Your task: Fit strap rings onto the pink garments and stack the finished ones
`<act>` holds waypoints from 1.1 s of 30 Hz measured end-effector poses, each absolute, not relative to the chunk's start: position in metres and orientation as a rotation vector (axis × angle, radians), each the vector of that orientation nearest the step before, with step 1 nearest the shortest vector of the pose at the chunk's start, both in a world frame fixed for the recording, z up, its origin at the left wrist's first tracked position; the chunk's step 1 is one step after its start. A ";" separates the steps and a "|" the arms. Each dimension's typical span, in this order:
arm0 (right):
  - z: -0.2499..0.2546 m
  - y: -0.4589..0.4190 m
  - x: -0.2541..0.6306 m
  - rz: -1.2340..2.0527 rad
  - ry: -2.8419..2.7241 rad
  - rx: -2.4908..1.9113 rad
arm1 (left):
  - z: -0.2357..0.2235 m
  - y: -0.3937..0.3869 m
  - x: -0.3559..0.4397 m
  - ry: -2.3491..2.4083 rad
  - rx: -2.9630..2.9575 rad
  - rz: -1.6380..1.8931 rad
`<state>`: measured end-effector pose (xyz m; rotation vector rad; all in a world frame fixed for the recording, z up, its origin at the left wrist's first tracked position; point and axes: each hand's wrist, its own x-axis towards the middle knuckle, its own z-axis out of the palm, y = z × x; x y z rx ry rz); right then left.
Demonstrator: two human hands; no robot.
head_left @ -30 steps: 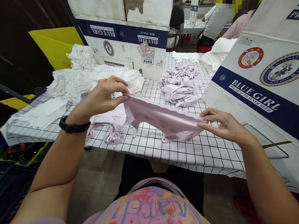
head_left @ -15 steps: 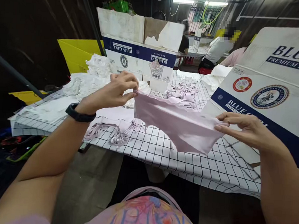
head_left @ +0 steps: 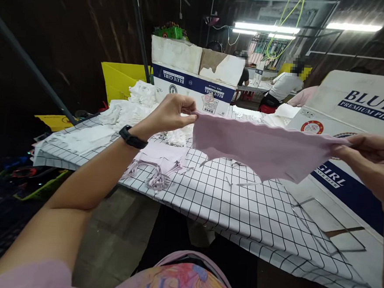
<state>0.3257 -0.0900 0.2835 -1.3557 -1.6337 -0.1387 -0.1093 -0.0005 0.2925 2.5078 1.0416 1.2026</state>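
A pair of pale pink underpants (head_left: 261,144) hangs stretched above the table, its wavy waist edge pulled nearly straight. Pinching the left end of that edge is my left hand (head_left: 177,112), with a dark band on the wrist. My right hand (head_left: 375,159) grips the opposite end in front of a carton; its outer part runs toward the frame's right edge. Thin straps dangle under the cloth. Below my left hand, a flat stack of pink pieces (head_left: 161,155) lies on the checked tablecloth (head_left: 239,213), strap ends bunched toward me.
White garments (head_left: 128,109) are heaped at the table's left. A blue-and-white carton (head_left: 190,78) stands behind, and another carton (head_left: 362,103) stands at right. A bent wire frame (head_left: 330,228) lies near the right carton. Other people (head_left: 283,86) sit farther back.
My right hand has moved right and outward, stretching the underpants wider and flatter. The view has tilted up, so more of the ceiling lights shows.
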 end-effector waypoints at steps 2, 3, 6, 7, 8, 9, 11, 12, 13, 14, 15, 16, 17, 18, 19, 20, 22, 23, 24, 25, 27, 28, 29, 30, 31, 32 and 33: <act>0.286 -0.090 0.324 -0.087 -1.559 -1.339 | 0.295 0.000 -0.102 0.994 2.377 1.270; 0.288 -0.090 0.322 -0.065 -1.531 -1.320 | 0.297 0.000 -0.099 0.976 2.327 1.303; 0.295 -0.094 0.314 0.023 -1.424 -1.247 | 0.300 0.002 -0.091 0.942 2.227 1.405; 0.297 -0.096 0.311 0.057 -1.391 -1.224 | 0.301 0.003 -0.089 0.935 2.202 1.434; 0.299 -0.097 0.309 0.093 -1.369 -1.198 | 0.301 0.005 -0.088 0.929 2.176 1.456; 0.300 -0.097 0.308 0.127 -1.362 -1.173 | 0.301 0.007 -0.087 0.921 2.150 1.472; 0.300 -0.097 0.308 0.182 -1.378 -1.140 | 0.300 0.012 -0.086 0.901 2.107 1.491; 0.300 -0.097 0.309 0.202 -1.391 -1.136 | 0.299 0.015 -0.086 0.894 2.092 1.496; 0.300 -0.098 0.310 0.222 -1.403 -1.142 | 0.297 0.018 -0.086 0.888 2.082 1.500; 0.299 -0.098 0.311 0.241 -1.413 -1.157 | 0.296 0.021 -0.086 0.885 2.076 1.503; 0.298 -0.099 0.311 0.259 -1.422 -1.178 | 0.295 0.023 -0.086 0.884 2.072 1.504; 0.298 -0.099 0.312 0.271 -1.427 -1.199 | 0.294 0.025 -0.086 0.885 2.068 1.504; 0.297 -0.100 0.311 0.279 -1.432 -1.218 | 0.293 0.026 -0.086 0.885 2.064 1.506; 0.296 -0.101 0.311 0.285 -1.435 -1.236 | 0.293 0.027 -0.085 0.887 2.060 1.505; 0.295 -0.101 0.311 0.284 -1.438 -1.252 | 0.293 0.027 -0.085 0.891 2.056 1.500; 0.294 -0.101 0.311 0.277 -1.446 -1.265 | 0.293 0.027 -0.084 0.897 2.052 1.495; 0.290 -0.100 0.312 0.255 -1.482 -1.278 | 0.293 0.026 -0.083 0.914 2.046 1.482; 0.289 -0.098 0.314 0.253 -1.508 -1.275 | 0.293 0.025 -0.082 0.924 2.046 1.473; 0.287 -0.097 0.316 0.260 -1.531 -1.263 | 0.293 0.025 -0.082 0.936 2.047 1.467; 0.285 -0.096 0.318 0.284 -1.545 -1.246 | 0.293 0.024 -0.082 0.950 2.050 1.462; 0.284 -0.094 0.320 0.349 -1.528 -1.218 | 0.294 0.022 -0.082 0.976 2.063 1.468; 0.284 -0.094 0.320 0.372 -1.502 -1.220 | 0.294 0.021 -0.082 0.987 2.074 1.479; 0.284 -0.095 0.319 0.375 -1.469 -1.231 | 0.295 0.020 -0.081 0.995 2.089 1.495; 0.285 -0.096 0.317 0.356 -1.436 -1.245 | 0.296 0.019 -0.081 0.999 2.107 1.514; 0.286 -0.098 0.314 0.316 -1.410 -1.256 | 0.297 0.017 -0.079 1.001 2.128 1.532; 0.288 -0.101 0.312 0.260 -1.393 -1.260 | 0.298 0.015 -0.078 1.003 2.148 1.546; 0.290 -0.104 0.310 0.191 -1.377 -1.251 | 0.300 0.013 -0.076 1.007 2.163 1.558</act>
